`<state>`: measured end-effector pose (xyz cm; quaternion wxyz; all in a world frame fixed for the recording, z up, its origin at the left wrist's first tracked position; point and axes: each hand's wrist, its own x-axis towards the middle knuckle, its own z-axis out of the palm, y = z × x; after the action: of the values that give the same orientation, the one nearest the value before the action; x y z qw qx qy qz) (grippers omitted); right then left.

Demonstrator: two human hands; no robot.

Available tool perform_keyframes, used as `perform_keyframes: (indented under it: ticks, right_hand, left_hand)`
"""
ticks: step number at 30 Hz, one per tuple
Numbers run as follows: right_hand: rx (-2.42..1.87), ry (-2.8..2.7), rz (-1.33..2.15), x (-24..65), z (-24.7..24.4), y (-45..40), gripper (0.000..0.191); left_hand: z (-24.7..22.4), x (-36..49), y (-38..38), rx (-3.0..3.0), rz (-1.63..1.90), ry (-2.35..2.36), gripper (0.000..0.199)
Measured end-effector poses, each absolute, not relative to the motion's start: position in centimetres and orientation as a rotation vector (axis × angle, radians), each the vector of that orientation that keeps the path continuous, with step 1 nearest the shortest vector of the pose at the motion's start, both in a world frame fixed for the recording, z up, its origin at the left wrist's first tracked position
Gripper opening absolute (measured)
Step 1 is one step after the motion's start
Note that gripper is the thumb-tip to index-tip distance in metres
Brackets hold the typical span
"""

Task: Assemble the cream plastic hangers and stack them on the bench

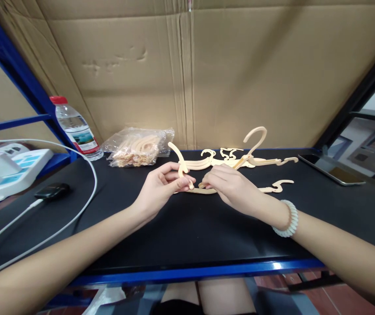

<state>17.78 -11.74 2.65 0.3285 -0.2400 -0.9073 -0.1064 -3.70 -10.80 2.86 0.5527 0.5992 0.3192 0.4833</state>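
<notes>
In my left hand (163, 186), thumb and fingers pinch a small curved beige plastic hanger piece (176, 152), its upper end pointing up and left. My right hand (228, 183) is closed around part of a beige plastic hanger (240, 162); a large hook (256, 136) rises behind that hand, seemingly joined to the same part. The palm hides how the held part runs. A narrow gap separates the two hands' fingertips. Beneath and just behind them, a long beige hanger arm (269, 189) lies on the black table, partly covered by the right hand.
More beige hanger parts (196, 164) lie behind my hands. A clear bag of beige pieces (138, 146) and a water bottle (77, 131) stand back left. A phone (332, 169) lies right. White cable (96, 175), black device (52, 191) and power strip (26, 168) are left. Cardboard (125, 65) walls the back.
</notes>
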Motion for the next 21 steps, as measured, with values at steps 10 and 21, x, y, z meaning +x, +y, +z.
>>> perform_keyframes:
  ticks: [10,21]
  right_hand:
    - [-0.669,-2.358,-0.385,17.46,2.82,-12.38,0.028]
    - [-0.655,-2.350,-0.493,17.16,2.78,-12.68,0.026]
  left_hand:
    - [2.10,-3.20,-10.86,1.395,1.153,0.684,0.019]
    - [2.34,-3.31,-10.94,1.362,0.972,0.692,0.023]
